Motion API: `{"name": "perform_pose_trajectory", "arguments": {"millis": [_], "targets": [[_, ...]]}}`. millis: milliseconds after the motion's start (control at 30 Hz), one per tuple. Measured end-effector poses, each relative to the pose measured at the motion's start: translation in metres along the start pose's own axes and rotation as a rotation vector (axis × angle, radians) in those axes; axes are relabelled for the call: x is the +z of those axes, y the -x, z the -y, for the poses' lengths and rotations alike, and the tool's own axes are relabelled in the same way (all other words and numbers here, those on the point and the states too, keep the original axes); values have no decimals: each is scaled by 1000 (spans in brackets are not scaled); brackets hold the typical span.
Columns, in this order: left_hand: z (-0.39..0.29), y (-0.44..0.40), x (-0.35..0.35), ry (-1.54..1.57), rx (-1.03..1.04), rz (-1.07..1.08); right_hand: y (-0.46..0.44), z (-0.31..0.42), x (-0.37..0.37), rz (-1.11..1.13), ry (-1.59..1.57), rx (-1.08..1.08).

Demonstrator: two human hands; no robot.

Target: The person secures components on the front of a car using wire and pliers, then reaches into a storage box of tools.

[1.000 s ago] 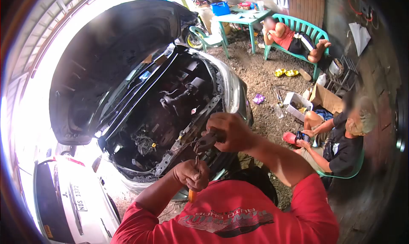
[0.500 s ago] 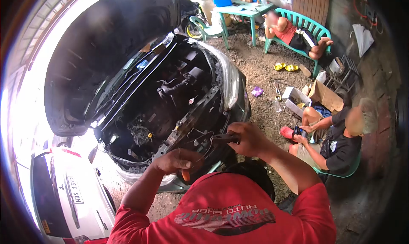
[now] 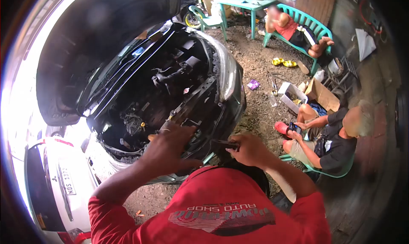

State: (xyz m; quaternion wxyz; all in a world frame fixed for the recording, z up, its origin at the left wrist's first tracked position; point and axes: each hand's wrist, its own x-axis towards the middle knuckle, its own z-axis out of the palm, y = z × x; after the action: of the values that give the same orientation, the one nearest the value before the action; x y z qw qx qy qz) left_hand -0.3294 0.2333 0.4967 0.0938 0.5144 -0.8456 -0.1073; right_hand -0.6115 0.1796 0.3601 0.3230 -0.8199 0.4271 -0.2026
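My left hand [image 3: 168, 145] reaches palm down over the front edge of the car's engine bay [image 3: 157, 95], thumb apart from the fingers. A small orange spot shows at its far side; whether it is a handle or a lit finger I cannot tell. My right hand [image 3: 250, 149] is closed around dark pliers [image 3: 222, 142], which point left in front of the bumper. The metal front crossmember [image 3: 194, 97] runs between the engine bay and the stripped nose. Overhead on the left, the hood [image 3: 102, 44] stands raised.
A white car [image 3: 64, 180] is parked at left. On the right, a seated person [image 3: 334, 137] holds a phone, beside open cardboard boxes [image 3: 322, 95]. Another person [image 3: 294, 31] reclines on a green bench [image 3: 317, 20]. A green table [image 3: 245, 4] and chair [image 3: 208, 21] stand behind.
My left hand has moved up and left over the car's front, its fingers now extended. The orange handle below it is gone from that spot. My right hand has dropped slightly, still gripping the pliers.
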Motion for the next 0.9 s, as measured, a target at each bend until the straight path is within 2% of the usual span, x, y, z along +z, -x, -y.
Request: {"name": "perform_pose_trajectory", "arguments": {"millis": [33,100,233,333,433,533,633,700,733,800,900], "targets": [[-7,0,7,-3,-14,-11,1,5,2,9,4,-15],[-17,0,27,121,-247,53,5,11,3,-50,54,26],[-11,5,55,195,-210,-91,12,13,1,45,-5,118],[-15,7,62,140,-154,-168,11,18,3,154,-82,169],[-9,9,72,140,-223,-100,8,18,9,172,-31,204],[-5,10,74,119,-219,-121,3,18,8,236,-26,202],[-1,13,70,218,-181,-132,6,1,12,264,-65,93],[1,17,66,257,-195,-139,3,-9,11,259,-190,-87],[2,19,66,296,-204,-139,3,-10,10,267,-188,-88],[4,20,66,314,-178,-142,-2,-10,6,394,-434,52],[3,19,61,332,-112,-164,-10,1,-5,422,-382,93]]}}
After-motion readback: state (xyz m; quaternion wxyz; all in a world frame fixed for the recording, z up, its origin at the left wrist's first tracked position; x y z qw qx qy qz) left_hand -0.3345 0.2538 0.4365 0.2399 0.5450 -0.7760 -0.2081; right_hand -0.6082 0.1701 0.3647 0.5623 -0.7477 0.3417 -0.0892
